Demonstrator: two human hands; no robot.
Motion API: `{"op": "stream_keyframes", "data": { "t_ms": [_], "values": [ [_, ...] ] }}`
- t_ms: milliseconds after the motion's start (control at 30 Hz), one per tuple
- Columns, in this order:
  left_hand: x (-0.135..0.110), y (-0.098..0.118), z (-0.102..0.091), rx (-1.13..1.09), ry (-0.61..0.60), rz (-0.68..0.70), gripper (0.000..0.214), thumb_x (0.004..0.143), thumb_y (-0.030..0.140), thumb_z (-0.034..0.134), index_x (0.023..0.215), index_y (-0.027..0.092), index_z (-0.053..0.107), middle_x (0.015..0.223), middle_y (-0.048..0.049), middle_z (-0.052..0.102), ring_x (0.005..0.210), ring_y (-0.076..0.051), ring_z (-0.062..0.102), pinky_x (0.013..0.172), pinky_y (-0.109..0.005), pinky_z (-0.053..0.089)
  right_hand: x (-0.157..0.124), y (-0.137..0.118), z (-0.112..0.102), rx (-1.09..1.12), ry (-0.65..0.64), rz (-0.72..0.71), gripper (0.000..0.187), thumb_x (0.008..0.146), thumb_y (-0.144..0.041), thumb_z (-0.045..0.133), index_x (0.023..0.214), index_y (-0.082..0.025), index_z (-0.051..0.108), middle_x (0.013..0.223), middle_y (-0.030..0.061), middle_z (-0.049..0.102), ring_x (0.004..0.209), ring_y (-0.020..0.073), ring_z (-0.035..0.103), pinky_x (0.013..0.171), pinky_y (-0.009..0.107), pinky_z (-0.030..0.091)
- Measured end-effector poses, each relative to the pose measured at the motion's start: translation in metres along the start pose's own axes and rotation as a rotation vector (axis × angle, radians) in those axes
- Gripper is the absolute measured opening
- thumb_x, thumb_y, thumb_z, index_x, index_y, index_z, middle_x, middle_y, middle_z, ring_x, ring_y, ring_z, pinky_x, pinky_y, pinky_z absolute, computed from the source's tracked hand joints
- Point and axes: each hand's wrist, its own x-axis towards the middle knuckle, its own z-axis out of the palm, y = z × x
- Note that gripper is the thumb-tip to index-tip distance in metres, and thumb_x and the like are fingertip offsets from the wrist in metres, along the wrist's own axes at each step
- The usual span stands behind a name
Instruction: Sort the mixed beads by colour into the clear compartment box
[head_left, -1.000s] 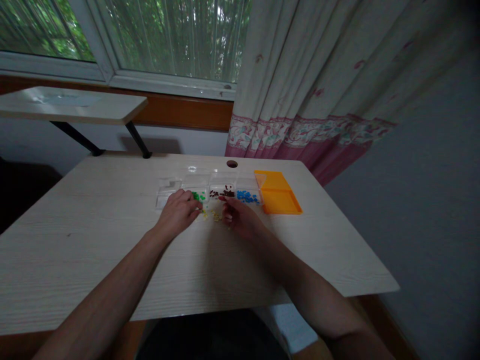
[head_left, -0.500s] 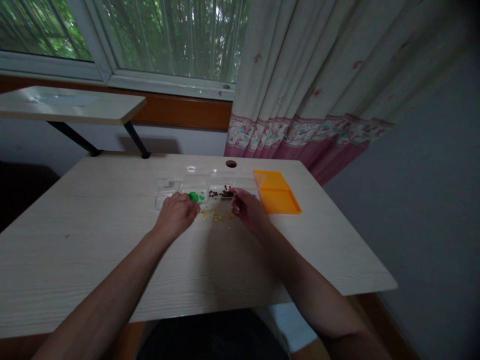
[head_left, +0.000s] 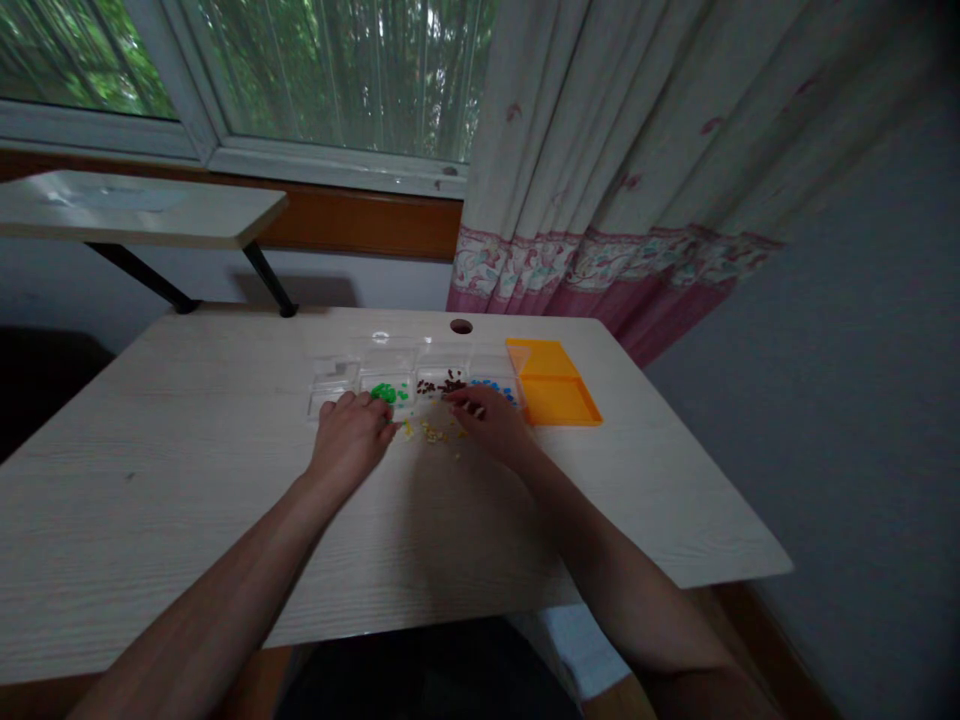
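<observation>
My left hand point(head_left: 351, 432) rests at the front of a clear box, fingers curled and thumb near the index finger; what they hold, if anything, is hidden. Just beyond its fingertips lie small green pieces point(head_left: 385, 392) in one compartment. My right hand point(head_left: 495, 425) reaches over the front of the dark brown pieces point(head_left: 450, 384), its fingers drawn together in a pinch. Anything in that pinch is too small to make out. Blue pieces point(head_left: 491, 387) lie in the compartment behind my right hand. Between both hands, small yellow pieces point(head_left: 433, 432) are scattered on the table.
The clear compartment box point(head_left: 334, 372) has its transparent lid folded back. At its right lies an open orange case point(head_left: 559, 400). A round hole point(head_left: 461, 327) pierces the back of the table point(head_left: 360, 560). A raised shelf point(head_left: 225, 220) stands at the back left.
My right hand has moved slightly left and down, from above the brown pieces to their front edge, uncovering more blue pieces. My left hand has shifted slightly back from the green pieces.
</observation>
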Motion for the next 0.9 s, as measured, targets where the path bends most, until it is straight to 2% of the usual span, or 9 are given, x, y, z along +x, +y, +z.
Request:
{"op": "stream_keyframes", "data": {
  "t_ms": [133, 300, 500, 900],
  "values": [
    [0.000, 0.003, 0.001, -0.020, -0.004, -0.010, 0.018, 0.091, 0.037, 0.056, 0.092, 0.023, 0.068, 0.098, -0.0087, 0.067, 0.101, -0.031, 0.055, 0.083, -0.042, 0.036, -0.005, 0.000, 0.001, -0.362, -0.023, -0.112, 0.022, 0.086, -0.015, 0.061, 0.103, -0.019, 0.073, 0.106, 0.0089, 0.067, 0.102, 0.0197, 0.059, 0.095, 0.035, 0.044],
    [0.000, 0.004, 0.004, -0.041, 0.001, 0.003, 0.018, 0.091, 0.035, 0.056, 0.092, 0.021, 0.068, 0.098, -0.0098, 0.067, 0.100, -0.032, 0.056, 0.082, -0.042, 0.037, -0.007, 0.000, 0.000, -0.576, -0.102, -0.112, 0.021, 0.090, -0.018, 0.059, 0.105, -0.018, 0.073, 0.106, 0.0099, 0.067, 0.104, 0.0215, 0.058, 0.098, 0.036, 0.042],
    [0.000, 0.003, 0.010, -0.039, 0.017, 0.033, 0.015, 0.091, 0.034, 0.058, 0.090, 0.021, 0.066, 0.096, -0.0095, 0.067, 0.098, -0.031, 0.056, 0.081, -0.041, 0.037, -0.007, 0.000, -0.001, -0.648, -0.143, -0.091, 0.018, 0.093, -0.027, 0.057, 0.100, -0.020, 0.073, 0.103, 0.0089, 0.067, 0.101, 0.0218, 0.058, 0.092, 0.036, 0.044],
    [0.000, 0.009, 0.009, -0.030, -0.008, 0.065, 0.021, 0.095, 0.036, 0.053, 0.090, 0.020, 0.065, 0.098, -0.0098, 0.066, 0.100, -0.029, 0.057, 0.081, -0.039, 0.039, -0.007, -0.012, -0.003, -0.682, -0.190, -0.052, 0.016, 0.091, -0.020, 0.058, 0.095, -0.018, 0.072, 0.103, 0.0082, 0.068, 0.104, 0.0212, 0.058, 0.092, 0.033, 0.042]
  ]
}}
